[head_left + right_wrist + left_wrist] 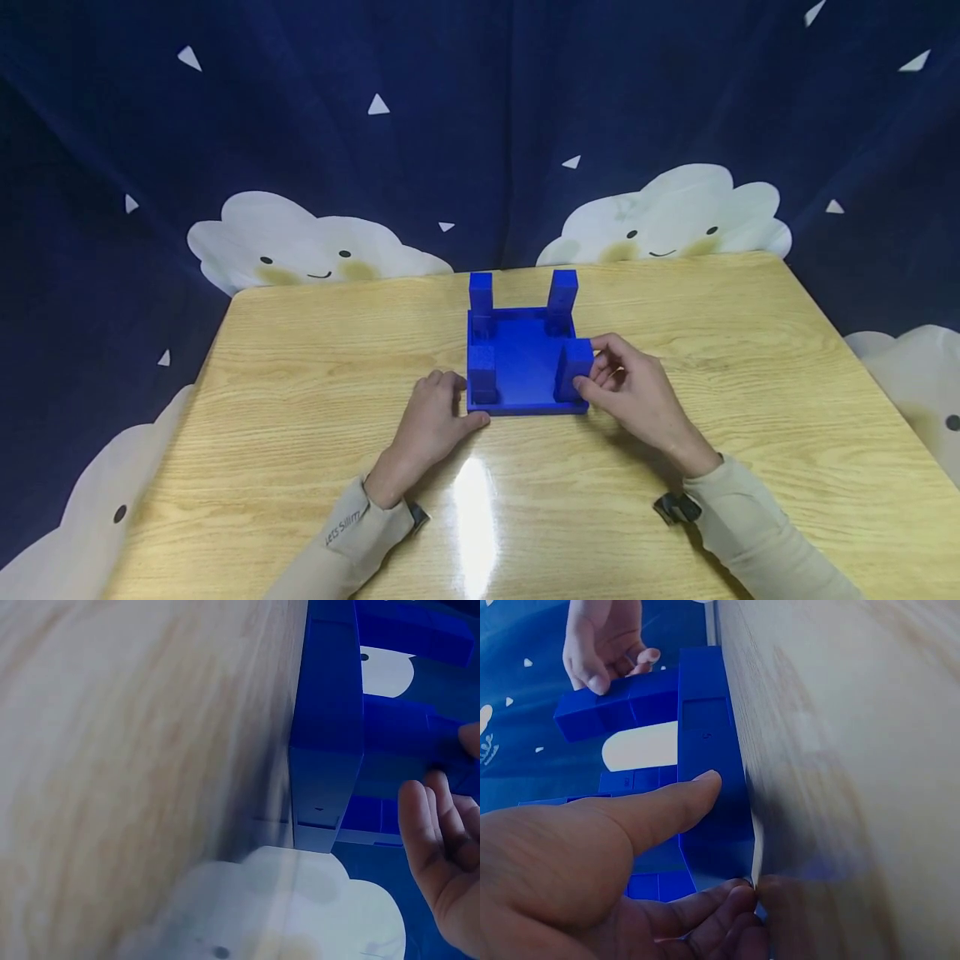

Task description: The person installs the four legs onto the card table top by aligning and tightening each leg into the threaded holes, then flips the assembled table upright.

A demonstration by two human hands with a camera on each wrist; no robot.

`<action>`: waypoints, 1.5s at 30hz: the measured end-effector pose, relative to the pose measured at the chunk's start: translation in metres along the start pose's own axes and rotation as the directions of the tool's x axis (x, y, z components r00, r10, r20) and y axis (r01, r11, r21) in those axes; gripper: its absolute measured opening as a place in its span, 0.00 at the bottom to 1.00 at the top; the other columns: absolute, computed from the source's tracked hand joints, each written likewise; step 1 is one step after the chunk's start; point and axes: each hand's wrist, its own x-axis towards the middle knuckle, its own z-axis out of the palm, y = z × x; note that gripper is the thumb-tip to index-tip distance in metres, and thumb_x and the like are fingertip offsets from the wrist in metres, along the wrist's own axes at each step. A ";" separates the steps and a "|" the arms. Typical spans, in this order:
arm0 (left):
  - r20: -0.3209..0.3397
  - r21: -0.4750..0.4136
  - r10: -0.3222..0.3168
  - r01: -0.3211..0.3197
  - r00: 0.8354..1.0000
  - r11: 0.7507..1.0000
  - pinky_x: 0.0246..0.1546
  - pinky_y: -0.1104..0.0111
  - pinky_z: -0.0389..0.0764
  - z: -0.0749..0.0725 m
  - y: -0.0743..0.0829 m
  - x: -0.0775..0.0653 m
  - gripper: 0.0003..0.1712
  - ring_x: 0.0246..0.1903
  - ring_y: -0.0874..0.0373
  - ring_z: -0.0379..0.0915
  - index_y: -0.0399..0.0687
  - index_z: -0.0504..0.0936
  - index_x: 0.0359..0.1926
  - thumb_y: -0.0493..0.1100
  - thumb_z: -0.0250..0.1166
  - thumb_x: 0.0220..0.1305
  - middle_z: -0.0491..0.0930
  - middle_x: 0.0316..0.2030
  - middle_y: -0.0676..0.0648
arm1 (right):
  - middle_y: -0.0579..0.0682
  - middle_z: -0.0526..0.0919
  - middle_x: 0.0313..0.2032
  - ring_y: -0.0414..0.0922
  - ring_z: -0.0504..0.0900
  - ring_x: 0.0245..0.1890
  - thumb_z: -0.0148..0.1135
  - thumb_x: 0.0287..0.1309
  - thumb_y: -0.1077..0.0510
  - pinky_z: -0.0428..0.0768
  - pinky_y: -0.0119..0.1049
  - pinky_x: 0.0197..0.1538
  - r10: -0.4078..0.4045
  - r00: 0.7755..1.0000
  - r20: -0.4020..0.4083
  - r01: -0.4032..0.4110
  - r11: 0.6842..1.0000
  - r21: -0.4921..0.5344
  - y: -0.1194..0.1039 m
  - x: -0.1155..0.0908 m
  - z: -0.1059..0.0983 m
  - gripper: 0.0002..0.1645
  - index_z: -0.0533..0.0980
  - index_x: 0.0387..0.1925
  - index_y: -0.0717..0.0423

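A blue square base point(525, 358) with a low raised rim lies on the table, and blue rectangular posts stand up at its corners. My left hand point(431, 421) holds the near left corner of the base, the thumb along the front side and the fingers at the left side. In the left wrist view that thumb point(675, 802) lies flat against the front wall. My right hand point(637, 396) pinches the near right post point(576, 358) near its upper part, between thumb and fingers. This post point(397, 735) stands upright on its corner in the right wrist view.
The wooden table point(322, 342) reaches out on both sides of the base. Behind it hangs a dark blue curtain point(465, 108) with white clouds and triangles. The far left post point(481, 292) and far right post point(562, 292) rise near the table's back edge.
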 end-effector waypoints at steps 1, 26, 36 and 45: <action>0.001 0.001 -0.001 0.001 1.000 1.000 0.53 0.50 0.78 0.000 0.000 0.000 0.33 0.46 0.44 0.74 0.28 0.83 0.57 0.48 0.83 0.61 0.76 0.39 0.44 | 0.51 0.82 0.35 0.46 0.82 0.34 0.77 0.61 0.65 0.83 0.30 0.37 -0.001 1.000 -0.002 0.001 1.000 0.004 0.000 0.000 0.000 0.21 0.80 0.54 0.62; 0.003 -0.003 0.007 -0.007 1.000 1.000 0.52 0.50 0.77 0.000 0.000 0.001 0.33 0.45 0.45 0.72 0.28 0.82 0.58 0.48 0.83 0.62 0.76 0.38 0.45 | 0.45 0.82 0.31 0.44 0.81 0.30 0.85 0.58 0.59 0.81 0.32 0.34 -0.035 0.999 0.019 0.036 0.997 -0.073 -0.002 0.002 -0.002 0.26 0.83 0.55 0.60; 0.005 -0.004 0.008 -0.008 1.000 1.000 0.53 0.50 0.77 0.000 -0.001 0.000 0.33 0.47 0.44 0.74 0.28 0.83 0.57 0.48 0.83 0.61 0.78 0.41 0.42 | 0.49 0.83 0.36 0.45 0.83 0.35 0.82 0.59 0.63 0.83 0.31 0.38 -0.012 1.000 0.004 0.012 1.000 -0.005 -0.002 -0.001 -0.004 0.20 0.82 0.50 0.60; 0.002 -0.010 0.002 -0.002 1.000 1.000 0.53 0.49 0.77 -0.001 0.001 -0.001 0.32 0.48 0.43 0.74 0.28 0.83 0.57 0.47 0.83 0.62 0.78 0.41 0.42 | 0.48 0.85 0.40 0.46 0.84 0.39 0.83 0.60 0.59 0.84 0.32 0.39 0.006 1.000 -0.004 -0.006 0.999 -0.050 -0.001 -0.001 -0.004 0.19 0.82 0.47 0.56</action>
